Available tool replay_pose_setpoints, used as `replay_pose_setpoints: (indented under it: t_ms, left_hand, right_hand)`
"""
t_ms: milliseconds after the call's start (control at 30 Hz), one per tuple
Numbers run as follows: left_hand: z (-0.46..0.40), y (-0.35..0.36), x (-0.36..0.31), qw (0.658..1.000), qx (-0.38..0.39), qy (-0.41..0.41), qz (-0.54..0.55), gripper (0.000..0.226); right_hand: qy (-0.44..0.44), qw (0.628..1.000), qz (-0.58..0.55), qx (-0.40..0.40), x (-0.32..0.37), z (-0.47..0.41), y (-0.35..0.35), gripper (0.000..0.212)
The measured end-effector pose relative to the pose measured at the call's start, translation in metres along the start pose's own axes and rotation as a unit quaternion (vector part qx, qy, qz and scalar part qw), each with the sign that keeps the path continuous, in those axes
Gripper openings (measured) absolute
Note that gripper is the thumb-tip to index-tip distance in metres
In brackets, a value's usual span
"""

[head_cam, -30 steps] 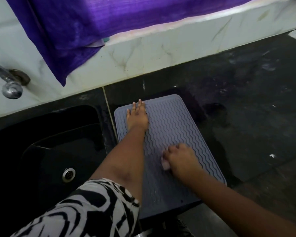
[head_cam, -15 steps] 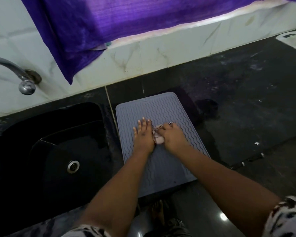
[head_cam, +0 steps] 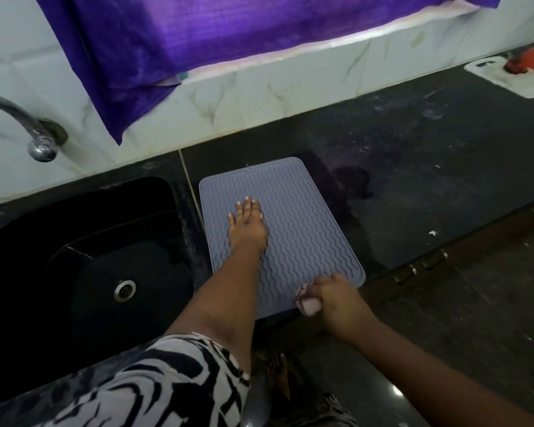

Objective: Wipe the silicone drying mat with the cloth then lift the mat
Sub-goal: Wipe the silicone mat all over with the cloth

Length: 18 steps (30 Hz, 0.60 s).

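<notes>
1. since half a second earlier, the left hand (head_cam: 248, 225) had slid from the mat's middle toward its far left part and lay flat, fingers spread, gripping nothing.
2. the right hand (head_cam: 336, 300), then beside the left at the centre, had drawn back to the near right corner, clenched around the bunched pale cloth (head_cam: 307, 300).
3. the silicone drying mat (head_cam: 302, 223) was grey-lilac with wavy ridges and lay flat on the dark countertop (head_cam: 444, 186), just right of the black sink (head_cam: 84, 266).
4. a tap (head_cam: 28, 127) stood at far left; a purple cloth hanging (head_cam: 228, 35) covered the tiled wall; a white board (head_cam: 518, 78) sat at far right.
</notes>
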<state>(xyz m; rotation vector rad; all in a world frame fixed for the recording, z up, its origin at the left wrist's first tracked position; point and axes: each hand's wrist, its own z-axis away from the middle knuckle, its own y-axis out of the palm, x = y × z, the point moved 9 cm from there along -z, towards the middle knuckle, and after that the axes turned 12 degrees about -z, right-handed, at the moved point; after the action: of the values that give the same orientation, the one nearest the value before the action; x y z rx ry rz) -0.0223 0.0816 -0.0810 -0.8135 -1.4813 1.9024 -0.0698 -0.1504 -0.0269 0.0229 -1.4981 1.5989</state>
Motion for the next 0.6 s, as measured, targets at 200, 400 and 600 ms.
replay_pose_setpoints:
  t_ms: [200,400,600]
  left_hand:
    - [0.024,-0.013,-0.01,1.0,-0.021,0.017,0.013,0.051]
    - [0.067,0.007,-0.01,0.999,-0.028,0.044,0.004,0.057]
    - [0.062,-0.006,-0.016,0.997,-0.009,0.06,-0.05,0.056]
  right_hand:
    - [-0.021,0.998,-0.021,-0.053,0.017,-0.039,-0.026,0.031]
    - [-0.055,0.996,0.06,-0.027,-0.002,-0.01,0.009,0.044]
    - [0.056,0.956,-0.288,-0.03,-0.03,-0.008,-0.042,0.006]
